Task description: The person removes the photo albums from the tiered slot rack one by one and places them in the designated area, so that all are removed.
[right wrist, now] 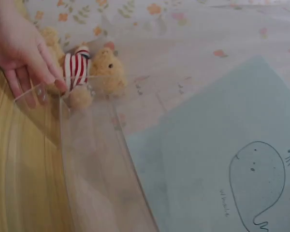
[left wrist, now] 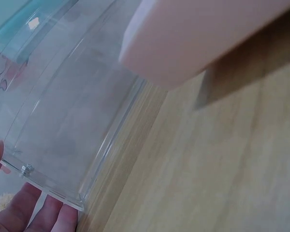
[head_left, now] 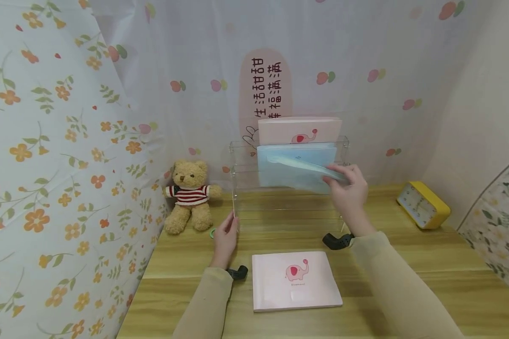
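Note:
A clear acrylic rack stands on the table. My left hand grips its left side panel low down, thumb on one side and fingers behind in the left wrist view. My right hand pinches the right end of a light blue booklet, which slants in front of the rack. A whale drawing shows on its face in the right wrist view. Another light blue booklet is behind it in the rack. Farther back, a pink booklet with an elephant stands in the rack's top part.
A second pink elephant booklet lies flat on the table in front of the rack. To the left sits a teddy bear in a striped shirt, with a small green ring nearby. A yellow clock stands at the right.

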### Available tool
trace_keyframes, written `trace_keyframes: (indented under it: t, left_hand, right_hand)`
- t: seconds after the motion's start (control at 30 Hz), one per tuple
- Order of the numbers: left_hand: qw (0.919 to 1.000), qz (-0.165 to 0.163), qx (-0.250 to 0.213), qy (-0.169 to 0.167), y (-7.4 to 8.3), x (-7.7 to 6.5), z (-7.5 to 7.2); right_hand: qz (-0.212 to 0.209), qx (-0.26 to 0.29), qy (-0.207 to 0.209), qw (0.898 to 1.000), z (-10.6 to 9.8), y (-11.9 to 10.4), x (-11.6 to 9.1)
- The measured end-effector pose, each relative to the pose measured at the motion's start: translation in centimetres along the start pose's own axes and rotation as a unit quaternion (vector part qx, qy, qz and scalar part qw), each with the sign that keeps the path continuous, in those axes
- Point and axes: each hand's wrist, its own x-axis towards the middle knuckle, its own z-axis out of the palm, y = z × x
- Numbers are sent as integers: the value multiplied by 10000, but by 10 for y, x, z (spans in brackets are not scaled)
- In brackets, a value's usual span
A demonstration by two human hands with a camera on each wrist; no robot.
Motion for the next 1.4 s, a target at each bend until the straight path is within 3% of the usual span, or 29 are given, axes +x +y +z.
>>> trace_keyframes:
  t: [0.1, 0.27, 0.5, 0.57, 0.77, 0.97, 1.2, 1.4]
  left_hand:
    - [10000, 52, 25, -6, 1, 0, 0]
    - [10000, 9, -27, -7, 1, 0, 0]
    - [10000, 11, -5, -1, 1, -1, 0]
    - [10000, 13, -3, 17, 1, -1, 0]
    - [9999, -34, -82, 51, 1, -1, -1]
    - [9999, -56, -95, 37, 0, -2, 1]
    - [9999, -52, -126, 59, 1, -2, 0]
    - [9999, 100, -54, 67, 1, -1, 0]
  right_hand:
    - [2, 279, 543, 9981, -5, 1, -13]
    - [104, 510, 1083, 9928, -21, 7, -32]
    - [963, 643, 1780, 9772, -52, 29, -52]
    - [1253, 696, 1976, 9698, -63, 38, -55]
    - [1992, 1622, 2676, 9287, -97, 62, -57]
    - [2300, 2267, 3143, 8927, -120, 71, -58]
    - [2526, 2658, 3332, 8687, -131, 76, -60]
    - [3130, 2515, 3241, 8566, -136, 82, -66]
